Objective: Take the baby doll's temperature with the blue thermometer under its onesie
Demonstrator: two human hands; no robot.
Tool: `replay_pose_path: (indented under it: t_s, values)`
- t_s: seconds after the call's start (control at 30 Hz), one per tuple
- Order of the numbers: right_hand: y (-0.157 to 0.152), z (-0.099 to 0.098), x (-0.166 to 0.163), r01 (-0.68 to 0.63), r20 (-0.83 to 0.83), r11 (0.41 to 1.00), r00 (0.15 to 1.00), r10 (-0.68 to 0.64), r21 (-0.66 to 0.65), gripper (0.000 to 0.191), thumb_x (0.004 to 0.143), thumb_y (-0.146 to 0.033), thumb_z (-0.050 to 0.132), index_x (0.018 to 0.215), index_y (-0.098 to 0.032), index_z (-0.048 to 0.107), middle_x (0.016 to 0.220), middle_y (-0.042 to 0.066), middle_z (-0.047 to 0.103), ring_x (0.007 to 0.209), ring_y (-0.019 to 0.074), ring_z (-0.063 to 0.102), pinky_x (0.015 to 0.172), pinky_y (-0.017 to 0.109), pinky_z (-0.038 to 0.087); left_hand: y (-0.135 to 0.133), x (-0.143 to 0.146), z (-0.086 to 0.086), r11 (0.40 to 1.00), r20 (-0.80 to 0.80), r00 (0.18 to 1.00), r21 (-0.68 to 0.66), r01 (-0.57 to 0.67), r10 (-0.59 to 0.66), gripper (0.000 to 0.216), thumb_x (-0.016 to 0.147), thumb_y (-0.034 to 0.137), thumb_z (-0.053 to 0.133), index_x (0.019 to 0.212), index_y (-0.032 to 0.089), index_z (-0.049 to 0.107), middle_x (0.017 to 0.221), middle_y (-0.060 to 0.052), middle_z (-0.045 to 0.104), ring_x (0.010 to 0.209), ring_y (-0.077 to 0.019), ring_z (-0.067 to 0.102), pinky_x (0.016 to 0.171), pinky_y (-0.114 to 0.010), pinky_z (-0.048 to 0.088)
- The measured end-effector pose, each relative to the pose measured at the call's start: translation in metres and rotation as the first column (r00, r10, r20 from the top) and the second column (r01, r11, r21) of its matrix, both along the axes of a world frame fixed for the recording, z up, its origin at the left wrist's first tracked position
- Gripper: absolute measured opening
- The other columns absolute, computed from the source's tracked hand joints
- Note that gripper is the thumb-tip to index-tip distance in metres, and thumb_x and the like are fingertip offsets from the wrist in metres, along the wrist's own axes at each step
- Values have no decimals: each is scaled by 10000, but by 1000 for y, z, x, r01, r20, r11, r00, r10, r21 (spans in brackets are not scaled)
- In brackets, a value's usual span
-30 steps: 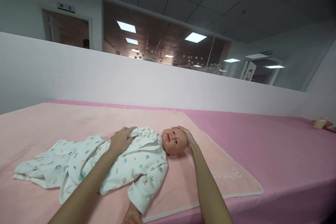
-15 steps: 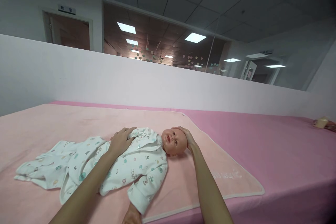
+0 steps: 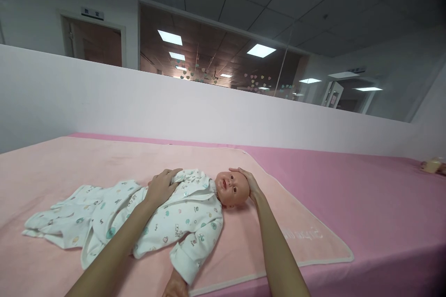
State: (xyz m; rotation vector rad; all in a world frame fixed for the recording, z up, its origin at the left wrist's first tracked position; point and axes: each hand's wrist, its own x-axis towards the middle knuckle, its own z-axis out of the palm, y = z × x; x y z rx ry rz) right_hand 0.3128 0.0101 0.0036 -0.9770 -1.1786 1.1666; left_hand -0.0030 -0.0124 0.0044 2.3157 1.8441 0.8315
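On a peach blanket (image 3: 310, 204) spread over a pink cover (image 3: 334, 181), a baby doll (image 3: 228, 189) lies face-up in a printed white outfit (image 3: 188, 211); the left hand (image 3: 161, 187) rests wide on its torso, thumb apart from the fingers; the right hand (image 3: 251, 184), widely curved, cups the crown.

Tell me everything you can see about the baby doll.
The doll lies on its back on a pale pink blanket, its head toward picture right. The head looks plastic, smooth and bald, with open eyes and reddish lips. White printed clothing covers the body; a bare hand shows below one cuff. The person's left hand rests on its torso; their right hand cups its crown.
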Motion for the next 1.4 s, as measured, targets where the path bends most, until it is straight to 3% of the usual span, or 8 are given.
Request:
replay_pose_path:
  t_s: [0.6,0.8,0.9,1.07,1.13,1.2,1.3,1.4]
  values:
    - [1,-6,-3,-79,-183,992,981,60,-97,372,703,-479,529,896,-179,635,992,62,634,943,227,581,877,353,435,6,1,-5,998,7,1000,57,2,-3,400,796,362,387,1184,297,457,1113,-38,521,1023,-227,466,914,-390,328]
    - [6,-2,-2,143,-97,987,984,-149,-71,418,674,-516,525,882,-172,640,835,72,666,820,234,609,792,364,460,-5,10,9,966,36,980,180,187,-196,362,802,384,404,1130,278,518,1228,-21,463,1198,-234,323,1022,-418,206]
    - [9,6,-4,359,-31,931,933,-358,68,366,635,-482,557,779,-155,635,737,78,655,760,238,601,757,364,454,-19,20,20,892,91,888,66,447,-452,374,819,424,382,1119,271,543,1148,-30,529,1069,-204,454,912,-320,355]
    - [-8,23,-24,552,-33,736,808,-588,392,260,681,-402,515,832,-205,591,868,57,614,824,216,538,808,339,398,-28,29,23,847,210,830,-17,531,-517,333,759,452,483,975,249,634,1053,-24,591,965,-204,512,818,-274,394]
    - [-21,24,-45,423,128,653,771,-623,629,220,708,-357,495,838,-214,601,873,72,606,816,223,527,785,343,390,-24,29,20,852,297,815,-6,523,-498,326,756,447,481,915,222,655,991,-29,616,914,-199,531,786,-261,400]
    - [-34,21,-73,84,428,661,700,-572,745,189,719,-300,488,827,-214,617,812,80,607,770,220,528,750,345,383,-18,28,18,871,419,790,7,490,-448,346,768,453,453,841,186,660,870,-30,636,820,-183,545,727,-252,407]
    - [-45,10,-118,-367,746,666,477,-465,650,175,744,-234,437,716,-210,609,689,62,591,681,188,520,677,315,373,-12,25,18,896,643,679,28,442,-355,380,763,470,461,807,136,637,784,-33,624,769,-165,535,692,-243,410]
    - [-45,2,-146,-473,813,663,374,-446,581,196,774,-208,395,708,-200,580,705,43,590,655,157,509,635,273,364,-11,24,18,894,785,553,2,449,-280,374,741,464,511,841,126,635,797,-43,625,834,-168,529,741,-244,417]
